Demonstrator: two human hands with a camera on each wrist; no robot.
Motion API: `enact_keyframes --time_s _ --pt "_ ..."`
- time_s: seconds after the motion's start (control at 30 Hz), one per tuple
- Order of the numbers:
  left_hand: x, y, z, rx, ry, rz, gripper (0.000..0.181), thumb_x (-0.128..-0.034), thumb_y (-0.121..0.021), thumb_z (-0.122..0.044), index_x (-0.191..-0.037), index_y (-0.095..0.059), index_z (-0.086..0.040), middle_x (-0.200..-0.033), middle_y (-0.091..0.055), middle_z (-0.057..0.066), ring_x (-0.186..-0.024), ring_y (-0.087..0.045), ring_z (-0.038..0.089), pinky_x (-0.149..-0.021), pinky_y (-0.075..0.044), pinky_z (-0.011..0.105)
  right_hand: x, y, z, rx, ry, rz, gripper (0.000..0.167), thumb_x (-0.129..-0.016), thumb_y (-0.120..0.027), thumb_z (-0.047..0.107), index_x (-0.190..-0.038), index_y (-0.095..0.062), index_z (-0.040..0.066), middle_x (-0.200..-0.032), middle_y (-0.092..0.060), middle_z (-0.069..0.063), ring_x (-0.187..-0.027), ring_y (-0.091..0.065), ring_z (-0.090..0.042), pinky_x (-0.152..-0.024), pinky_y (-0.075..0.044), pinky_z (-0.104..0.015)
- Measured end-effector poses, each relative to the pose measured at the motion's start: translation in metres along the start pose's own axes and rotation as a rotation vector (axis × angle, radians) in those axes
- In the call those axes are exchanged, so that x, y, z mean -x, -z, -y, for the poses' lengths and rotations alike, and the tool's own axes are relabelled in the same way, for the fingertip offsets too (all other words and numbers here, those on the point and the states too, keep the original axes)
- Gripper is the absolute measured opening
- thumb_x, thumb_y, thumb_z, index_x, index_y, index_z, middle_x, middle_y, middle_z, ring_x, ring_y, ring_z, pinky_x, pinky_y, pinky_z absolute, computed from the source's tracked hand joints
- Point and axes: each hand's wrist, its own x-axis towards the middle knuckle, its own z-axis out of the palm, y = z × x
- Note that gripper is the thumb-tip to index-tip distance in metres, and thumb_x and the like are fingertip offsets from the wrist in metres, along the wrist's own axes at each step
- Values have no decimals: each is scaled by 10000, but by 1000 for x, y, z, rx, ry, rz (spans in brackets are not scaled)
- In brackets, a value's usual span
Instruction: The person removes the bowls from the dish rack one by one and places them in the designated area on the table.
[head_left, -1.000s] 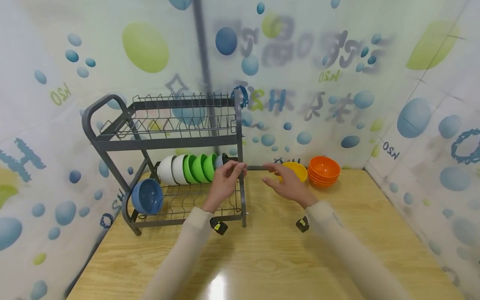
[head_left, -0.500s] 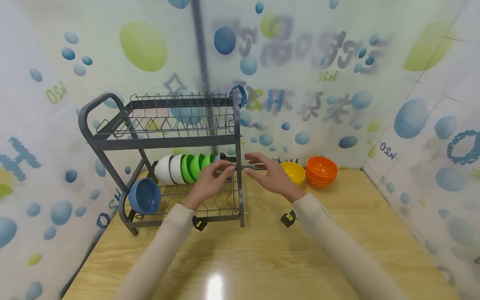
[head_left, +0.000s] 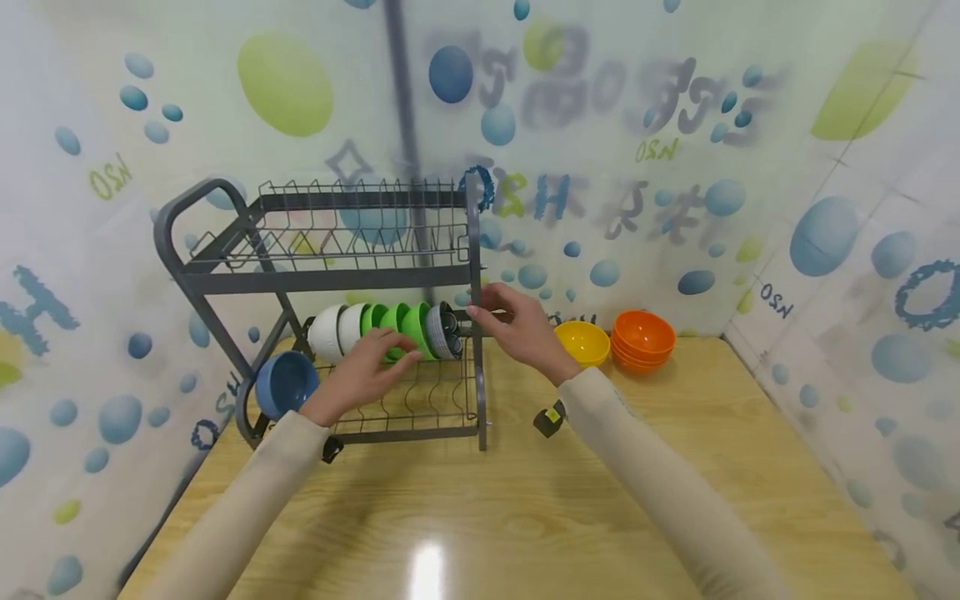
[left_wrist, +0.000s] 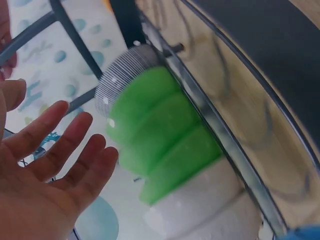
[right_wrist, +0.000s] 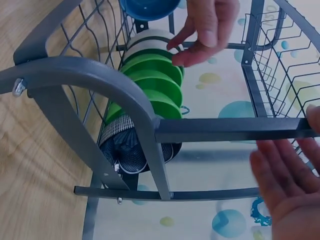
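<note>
Three green bowls (right_wrist: 155,87) stand along the lower rear edge of the rack (head_left: 337,280). My left hand (head_left: 363,371) is empty, loosely spread; my right hand (head_left: 521,329), fingers parted, flanks the right post (head_left: 480,375) without visible grip. I'd best move gently, without knocking them.

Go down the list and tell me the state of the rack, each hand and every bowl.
Rack: standing
Left hand: fingers relaxed, holding nothing
Right hand: at right upright, grip unclear
Blue bowl: tilted
White bowls: on edge
Green bowls: on edge
Patterned bowl: on edge
Yellow bowl: upright
Orange bowls: upright, nested
</note>
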Motion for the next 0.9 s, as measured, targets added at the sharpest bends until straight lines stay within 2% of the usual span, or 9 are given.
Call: enact_keyframes --time_s 0.17,0.3,0.43,0.6,0.77,0.9 --pt "11 11 7 -118 -20 51 358 -1042 -585 -418 -1220 -699 -129 -1238 -665 105 -1173 -572 302 -959 -529 514 1 1 4 3 14 -36 198 -1021 -646 312 -1114 -710 149 -1135 -750 -31 -978 -720 -207 -931 -607 -352" --pt "20 23 14 -252 -29 100 378 -1039 -580 -443 -1232 -699 -141 -1238 -679 92 -1155 -583 283 -937 -544 501 0 1 5 26 28 -42 180 -1018 -652 297 -1084 -709 140 -1108 -759 -33 -968 -730 -231 -840 -606 -337" --pt "33 36 22 -385 -75 127 271 -1011 -653 -356 -1134 -727 -126 -1102 -694 62 -1046 -591 267 -872 -537 474 1 -3 5 46 18 -44 180 -1016 -648 315 -1082 -704 158 -1065 -768 -15 -944 -724 -159 -741 -544 -312" --pt "44 49 30 -499 -119 164 206 -935 -756 -258 -1024 -734 -73 -980 -683 66 -902 -567 253 -751 -517 438 2 -8 4 59 22 -73 201 -1017 -642 304 -1106 -701 134 -1040 -774 -35 -922 -726 -158 -803 -572 -316" --pt "52 57 34 -579 -73 234 156 -828 -839 -190 -804 -715 -98 -814 -643 12 -803 -534 201 -627 -483 356 2 -8 4 63 48 -90 211 -1017 -644 293 -1109 -697 110 -1050 -777 -55 -917 -735 -178 -857 -602 -368" --pt "60 61 32 -653 -19 289 328 -798 -826 -74 -631 -555 -150 -705 -553 -22 -744 -475 179 -577 -364 310 3 -10 4 64 47 -102 192 -1014 -649 290 -1100 -701 126 -1038 -776 -40 -909 -730 -165 -893 -608 -383"
